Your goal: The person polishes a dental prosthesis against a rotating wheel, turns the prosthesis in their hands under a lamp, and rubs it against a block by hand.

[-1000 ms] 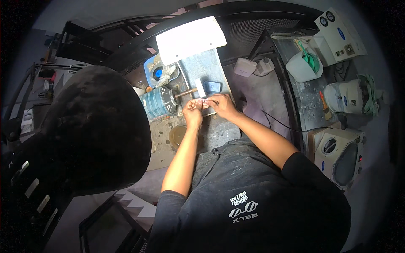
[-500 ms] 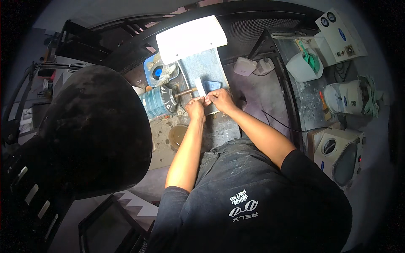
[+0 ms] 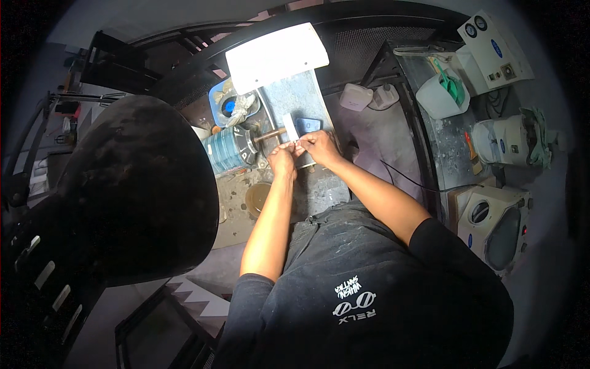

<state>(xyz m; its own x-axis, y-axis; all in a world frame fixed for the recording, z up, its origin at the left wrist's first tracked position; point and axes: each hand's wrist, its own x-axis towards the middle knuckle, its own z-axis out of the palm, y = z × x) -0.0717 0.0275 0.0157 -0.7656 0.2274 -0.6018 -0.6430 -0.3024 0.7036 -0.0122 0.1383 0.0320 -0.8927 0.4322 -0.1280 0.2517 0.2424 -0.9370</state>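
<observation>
Both left hand (image 3: 282, 161) and right hand (image 3: 321, 147) pinch a small piece (image 3: 298, 146) by the upper-centre white wheel (image 3: 291, 126); apparent wheel-work needs steadiness next.

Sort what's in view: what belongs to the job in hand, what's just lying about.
Likely in the job: left hand and right hand, pinching a small piece I can't identify; white wheel; blue-green motor.

Likely lying about: white tub with green scoop; pale jugs; orange-handled tool.
</observation>
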